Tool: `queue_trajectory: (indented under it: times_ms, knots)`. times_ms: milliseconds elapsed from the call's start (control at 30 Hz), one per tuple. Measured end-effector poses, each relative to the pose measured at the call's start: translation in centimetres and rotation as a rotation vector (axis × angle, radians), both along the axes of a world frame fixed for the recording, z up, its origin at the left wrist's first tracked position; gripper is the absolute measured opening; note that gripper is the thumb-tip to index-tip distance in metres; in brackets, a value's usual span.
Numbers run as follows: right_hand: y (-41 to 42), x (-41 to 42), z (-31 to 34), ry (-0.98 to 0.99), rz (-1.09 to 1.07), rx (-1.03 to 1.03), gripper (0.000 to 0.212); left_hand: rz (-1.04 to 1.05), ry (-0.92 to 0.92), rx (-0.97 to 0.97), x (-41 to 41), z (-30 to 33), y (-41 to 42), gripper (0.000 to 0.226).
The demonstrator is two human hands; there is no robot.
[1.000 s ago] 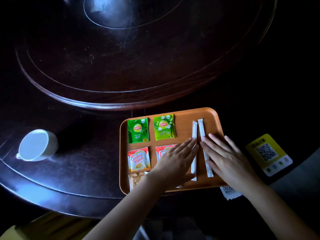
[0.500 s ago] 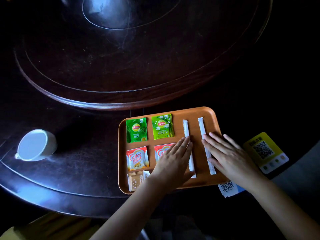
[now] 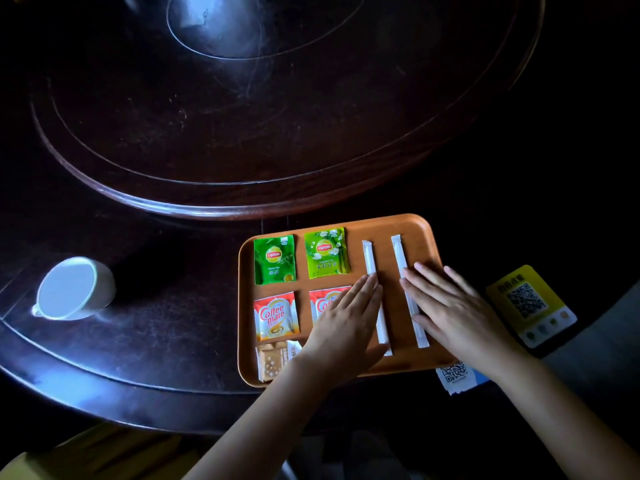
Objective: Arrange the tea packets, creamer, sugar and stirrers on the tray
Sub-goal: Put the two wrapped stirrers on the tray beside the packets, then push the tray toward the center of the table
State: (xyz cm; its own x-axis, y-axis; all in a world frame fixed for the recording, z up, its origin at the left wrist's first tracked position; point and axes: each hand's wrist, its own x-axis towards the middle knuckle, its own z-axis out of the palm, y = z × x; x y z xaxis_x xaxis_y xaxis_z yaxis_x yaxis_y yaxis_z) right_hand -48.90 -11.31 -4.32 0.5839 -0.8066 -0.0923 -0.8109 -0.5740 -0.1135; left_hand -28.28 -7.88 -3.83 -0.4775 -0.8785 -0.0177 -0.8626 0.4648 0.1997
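Note:
An orange tray (image 3: 388, 226) lies on the dark table. Two green Lipton tea packets (image 3: 274, 259) (image 3: 325, 252) sit in its back row. Below them is a Coffee-mate creamer packet (image 3: 276, 315) and a second creamer packet (image 3: 322, 301) half hidden under my left hand. Brown sugar packets (image 3: 272, 362) lie at the front left corner. Two white wrapped stirrers (image 3: 370, 258) (image 3: 399, 252) lie side by side, apart. My left hand (image 3: 346, 327) rests flat beside the left stirrer. My right hand (image 3: 453, 310) rests flat against the right stirrer. Both hands hold nothing.
A white cup (image 3: 74, 289) stands on the table to the left. A yellow QR-code card (image 3: 531, 304) lies right of the tray, and a white QR slip (image 3: 455, 374) pokes out under its front edge. A raised round turntable (image 3: 242, 133) fills the back.
The two stirrers lay close together; my left hand has slid the left one leftward, so a gap now separates them. My right hand stays on the right stirrer.

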Motion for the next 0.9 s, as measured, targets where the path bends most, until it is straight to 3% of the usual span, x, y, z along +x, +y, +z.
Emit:
queue_trajectory:
  times_ms: [100,267,433,567,667,900]
  knots:
    - [0.1,-0.2,0.3,-0.079,0.001,-0.047,0.053,0.050,0.123,0.090,0.2,0.8,0.0,0.081]
    - [0.1,-0.1,1.6,-0.272,-0.060,-0.143,0.041,0.160,0.295,-0.068,2.4,4.7,0.1,0.055]
    - [-0.2,0.1,1.2,-0.268,-0.316,-0.167,0.035,0.392,0.232,-0.263,8.5,5.9,0.5,0.037]
    - [-0.6,0.6,0.8,-0.214,-0.495,-0.061,0.055,0.637,0.078,-0.121,12.8,4.6,1.2,0.037]
    - [-0.7,1.5,0.9,-0.152,-0.555,-0.014,0.058,0.784,0.008,0.004,13.8,3.8,2.0,0.037]
    - [-0.8,2.9,2.5,-0.087,-0.679,0.065,0.041,0.954,0.211,0.153,13.0,2.4,2.0,0.015]
